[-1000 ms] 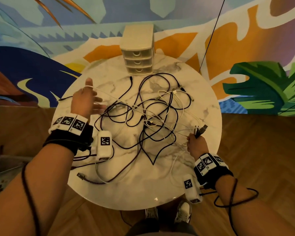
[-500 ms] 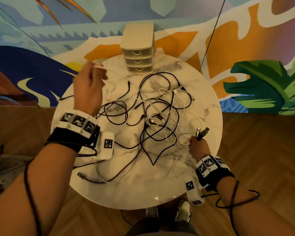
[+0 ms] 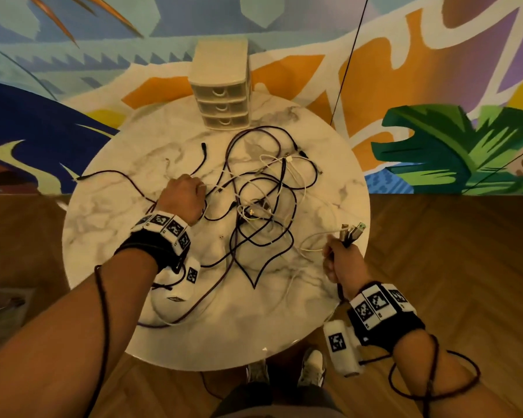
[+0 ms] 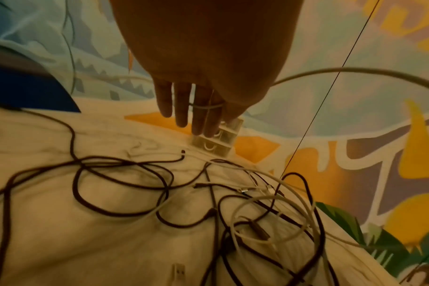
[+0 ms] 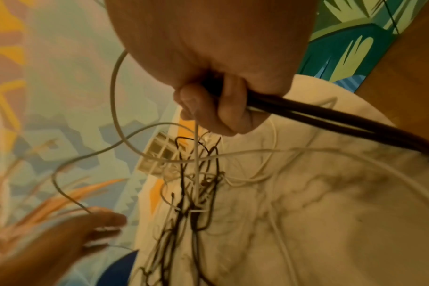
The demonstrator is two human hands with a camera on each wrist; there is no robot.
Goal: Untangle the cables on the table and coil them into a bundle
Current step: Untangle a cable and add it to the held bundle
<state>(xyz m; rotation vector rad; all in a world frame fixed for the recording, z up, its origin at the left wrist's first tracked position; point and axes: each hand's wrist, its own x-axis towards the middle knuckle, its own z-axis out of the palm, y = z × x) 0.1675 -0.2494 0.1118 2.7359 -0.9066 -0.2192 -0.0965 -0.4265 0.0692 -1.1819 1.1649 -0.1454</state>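
From our head view the left hand (image 3: pixel 180 196) looks curled over the cables (image 3: pixel 263 203) tangled mid-table (image 3: pixel 109 236); our wrist view shows straight fingers (image 4: pixel 181 108), a white cable (image 4: pixel 355 72) looped round two. Our right hand (image 3: pixel 343 262) grips several plug ends (image 3: pixel 352 232) at the table's right edge.

We see black and white cables (image 3: pixel 263 203) on our grey-veined white marble table (image 3: pixel 109 206), cream drawers (image 3: pixel 221 86), and a blue, orange, green mural (image 3: pixel 435 86).
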